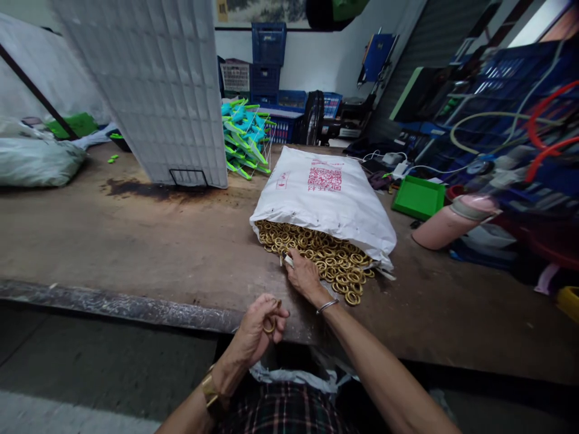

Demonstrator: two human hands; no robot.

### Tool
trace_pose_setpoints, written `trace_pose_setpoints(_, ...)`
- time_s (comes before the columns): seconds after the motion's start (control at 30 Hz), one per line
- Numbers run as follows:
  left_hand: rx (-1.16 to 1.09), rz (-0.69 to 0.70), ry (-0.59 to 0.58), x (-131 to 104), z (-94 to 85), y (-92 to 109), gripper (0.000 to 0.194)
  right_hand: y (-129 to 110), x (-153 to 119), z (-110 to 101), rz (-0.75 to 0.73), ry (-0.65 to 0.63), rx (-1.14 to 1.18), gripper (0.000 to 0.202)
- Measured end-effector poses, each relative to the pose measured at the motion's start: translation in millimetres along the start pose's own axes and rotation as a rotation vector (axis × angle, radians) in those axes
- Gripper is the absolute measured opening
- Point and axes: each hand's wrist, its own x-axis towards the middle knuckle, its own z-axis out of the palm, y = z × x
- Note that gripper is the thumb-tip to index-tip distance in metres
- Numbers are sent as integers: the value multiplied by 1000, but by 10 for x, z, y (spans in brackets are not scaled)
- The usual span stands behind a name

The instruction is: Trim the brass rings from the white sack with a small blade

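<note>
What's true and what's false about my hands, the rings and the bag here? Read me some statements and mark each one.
1. The left hand holds a brass-coloured ring. True.
2. The wide gold-coloured band is on the right wrist. False: the band is on the left wrist.
3. Loose rings spread from the open end of the white bag onto the table. True.
4. The right hand is far from the loose rings. False: the right hand is at their edge.
5. The bag's printing is red. True.
</note>
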Motion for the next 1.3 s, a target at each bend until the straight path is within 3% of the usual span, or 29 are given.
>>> trace_pose_setpoints(0.13, -115, -67, 20, -16, -40, 53, 32, -7, 34, 20, -5, -20, -30, 19)
trace_pose_setpoints(0.2, -164, -96, 20, -13, -67, 66, 26, 15, 1, 20, -8, -1, 12, 18)
trace_pose_setpoints(0.33, -218, -102, 78, 28, -99, 54, 25, 88, -127, 1, 0, 32, 250, 17)
trace_pose_setpoints(0.43, -134, -48, 64, 79, -89, 27, 26, 126, -264, -70, 11, 13, 511, 21)
trace_pose_setpoints(0.6, 362, 206, 122, 163, -48, -26, 30, 123, -506, -230, 116, -209, 902, 17)
trace_pose_setpoints(0.7, 622, 365, 74, 179, -27, -56, 27, 112, -617, -260, 208, -402, 1099, 17)
trace_pose_setpoints(0.8, 706, 484, -30, 163, -15, -80, 22, 108, -689, -252, 274, -543, 1256, 16)
trace_pose_setpoints(0.9, 721, 488, -29, 142, -16, -95, 21, 104, -727, -233, 320, -618, 1351, 18)
trace_pose_setpoints(0.97, 755, 476, 17, 136, -22, -97, 18, 100, -741, -217, 336, -608, 1337, 21)
trace_pose_setpoints(1.1, 810, 486, 104, 139, -25, -98, 15, 87, -767, -193, 286, -408, 1181, 25)
trace_pose_setpoints(1.2, 816, 478, 116, 147, -8, -102, 14, 71, -783, -199, 156, -292, 1044, 30)
trace_pose_setpoints(1.3, 785, 425, 93, 152, 13, -98, 17, 49, -785, -207, 110, -263, 965, 28)
